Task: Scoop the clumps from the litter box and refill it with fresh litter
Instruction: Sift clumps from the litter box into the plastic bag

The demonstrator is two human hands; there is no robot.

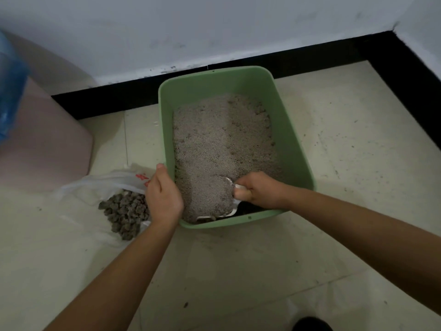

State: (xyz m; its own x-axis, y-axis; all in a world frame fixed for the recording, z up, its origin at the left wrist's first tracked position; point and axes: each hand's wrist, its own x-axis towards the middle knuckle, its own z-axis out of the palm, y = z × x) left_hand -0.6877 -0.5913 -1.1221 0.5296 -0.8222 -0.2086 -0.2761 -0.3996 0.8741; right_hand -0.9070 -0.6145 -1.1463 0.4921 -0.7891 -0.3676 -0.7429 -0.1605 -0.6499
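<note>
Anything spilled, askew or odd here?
Mostly tidy. The scooped clumps lie heaped on a flattened plastic bag left of the green litter box, not contained, and dark specks dot the floor tiles.

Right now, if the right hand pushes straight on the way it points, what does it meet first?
Probably the heap of litter on the scoop the right hand holds, then the left hand on the green box's wall; depth is unclear.

Red print on the plastic bag (114, 181), unreadable

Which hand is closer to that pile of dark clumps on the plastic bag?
Left. The left hand grips the litter box wall right beside the clump pile; the right hand holds the scoop inside the box, farther away.
</note>
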